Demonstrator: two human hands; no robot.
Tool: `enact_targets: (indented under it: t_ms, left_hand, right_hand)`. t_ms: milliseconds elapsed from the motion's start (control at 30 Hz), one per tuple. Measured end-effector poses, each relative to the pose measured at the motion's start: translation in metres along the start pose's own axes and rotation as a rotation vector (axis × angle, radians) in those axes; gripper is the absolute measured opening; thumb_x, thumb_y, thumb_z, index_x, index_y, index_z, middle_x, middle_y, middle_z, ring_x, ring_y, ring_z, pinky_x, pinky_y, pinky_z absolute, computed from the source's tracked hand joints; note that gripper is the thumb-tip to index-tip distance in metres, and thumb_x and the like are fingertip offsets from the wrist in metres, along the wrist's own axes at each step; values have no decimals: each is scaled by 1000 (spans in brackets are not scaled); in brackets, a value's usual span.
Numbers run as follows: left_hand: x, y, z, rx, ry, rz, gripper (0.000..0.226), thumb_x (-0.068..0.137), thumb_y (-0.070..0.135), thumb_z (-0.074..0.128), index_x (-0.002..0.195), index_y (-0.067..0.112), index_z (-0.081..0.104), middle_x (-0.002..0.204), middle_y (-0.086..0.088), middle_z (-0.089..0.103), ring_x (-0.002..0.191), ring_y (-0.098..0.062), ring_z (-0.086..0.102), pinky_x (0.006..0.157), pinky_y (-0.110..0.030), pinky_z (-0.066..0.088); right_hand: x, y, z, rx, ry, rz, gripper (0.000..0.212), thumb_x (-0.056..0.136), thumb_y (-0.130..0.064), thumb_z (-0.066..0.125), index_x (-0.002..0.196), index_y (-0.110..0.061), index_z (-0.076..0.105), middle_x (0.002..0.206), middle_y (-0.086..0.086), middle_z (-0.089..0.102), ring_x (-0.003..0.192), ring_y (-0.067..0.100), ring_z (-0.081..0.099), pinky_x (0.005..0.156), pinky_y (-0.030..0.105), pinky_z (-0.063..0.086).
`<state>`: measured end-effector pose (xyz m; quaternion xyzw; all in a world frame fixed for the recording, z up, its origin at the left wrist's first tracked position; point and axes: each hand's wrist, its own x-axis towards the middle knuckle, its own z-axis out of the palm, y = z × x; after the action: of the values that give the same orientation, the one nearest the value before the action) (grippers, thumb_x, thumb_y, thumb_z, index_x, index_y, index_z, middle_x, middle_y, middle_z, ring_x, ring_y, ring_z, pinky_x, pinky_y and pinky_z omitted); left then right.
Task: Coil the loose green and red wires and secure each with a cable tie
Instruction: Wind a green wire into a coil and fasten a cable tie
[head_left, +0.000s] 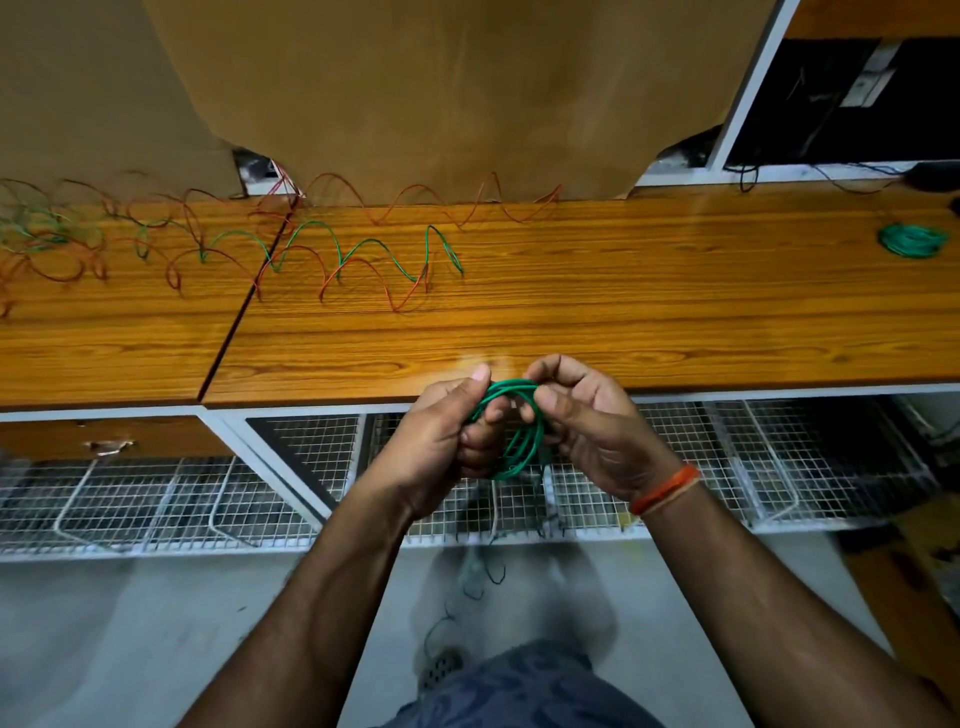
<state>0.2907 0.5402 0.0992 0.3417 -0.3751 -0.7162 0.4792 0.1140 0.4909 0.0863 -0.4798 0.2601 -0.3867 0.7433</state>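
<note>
Far out to the left of our hands, loose red wires (358, 270) and loose green wires (311, 231) sprawl in springy loops across the wooden bench (623, 322), well beyond our reach and tangled together toward the far left edge. Closer in, our left hand (447, 436) sits just off the near edge of the bench, its fingers curled round one side of a small green coil (514, 431), the thumb raised over the top of the loops. The coil hangs between our two hands, in front of the bench edge and above the wire mesh trays (156, 499) below. Our right hand (587, 421) grips the other side of the same coil, fingers bent in and thumb pressing on the strands; an orange thread band (665, 488) circles that wrist. Whether a cable tie is on this coil we cannot tell. Far to the right of our hands, near the back of the bench, a second green coil (911, 240) lies flat on the wood, well apart from everything else
</note>
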Motion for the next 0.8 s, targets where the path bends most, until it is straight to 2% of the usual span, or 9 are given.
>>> enact_targets:
  t_ms: [133, 233, 333, 433, 500, 567, 667, 733, 800]
  left_hand:
    - [3, -3, -1, 64, -19, 11, 50, 107, 43, 37, 77, 14, 64, 51, 7, 24, 42, -6, 15, 46, -20, 13]
    - [4, -1, -3, 60, -48, -5, 51, 104, 46, 39, 81, 8, 65, 51, 6, 23, 42, -9, 16, 46, -24, 13]
    - [4, -1, -3, 108, -43, 3, 46, 104, 40, 40, 76, 14, 67, 51, 6, 23, 45, -9, 14, 47, -24, 12]
    - [8, -6, -1, 115, 28, 27, 42, 102, 41, 42, 71, 19, 60, 51, 8, 25, 45, -7, 14, 47, -20, 12]
    - [10, -9, -3, 13, 94, 61, 40, 104, 42, 43, 73, 19, 53, 50, 11, 25, 41, -5, 16, 44, -16, 15]
    - [10, -8, -9, -117, 160, 79, 39, 105, 42, 41, 75, 18, 47, 49, 12, 23, 39, -2, 19, 40, -13, 18]
    - [5, 0, -21, -135, 195, 93, 39, 107, 41, 41, 76, 18, 47, 55, 7, 16, 40, -2, 19, 39, -14, 17]
    - [2, 5, -24, -62, 190, 89, 39, 106, 42, 42, 76, 18, 51, 58, 4, 15, 43, -4, 18, 40, -16, 15]
    - [2, 6, -19, 6, 187, 89, 41, 107, 41, 41, 74, 21, 54, 57, 6, 20, 44, -5, 18, 41, -17, 15]
  right_hand:
    - [4, 2, 1, -212, 98, -117, 5, 92, -16, 66, 89, -15, 62, 68, 1, 62, 64, 13, 54, 63, 23, 47]
    - [1, 1, -1, -343, 59, -197, 10, 98, -8, 65, 89, -9, 64, 76, 16, 66, 71, 18, 57, 70, 28, 49]
    - [-1, -2, -3, -446, 54, -232, 9, 99, -7, 64, 91, -4, 67, 84, 28, 67, 76, 24, 60, 73, 39, 50]
    - [-1, 1, -6, -534, 74, -232, 11, 99, -6, 63, 104, -3, 72, 96, 11, 74, 91, 17, 67, 81, 32, 55]
    - [-5, 7, -18, -483, 72, -146, 19, 98, -3, 64, 115, -6, 70, 104, -3, 75, 99, 11, 69, 84, 25, 56]
    - [-14, 20, -40, -565, 13, 0, 17, 97, -9, 67, 114, -12, 71, 106, -1, 75, 100, 19, 70, 87, 35, 59]
    - [-18, 42, -90, -1223, -56, 242, 8, 97, -21, 69, 100, -22, 76, 102, -4, 69, 99, 18, 66, 92, 45, 56]
    - [-11, 49, -114, -1456, 252, 243, 11, 97, -18, 68, 100, -21, 78, 106, 1, 69, 102, 22, 66, 92, 41, 55]
    - [0, 50, -119, -1376, 661, 84, 14, 99, -16, 63, 102, -14, 76, 102, 10, 72, 96, 29, 67, 84, 39, 55]
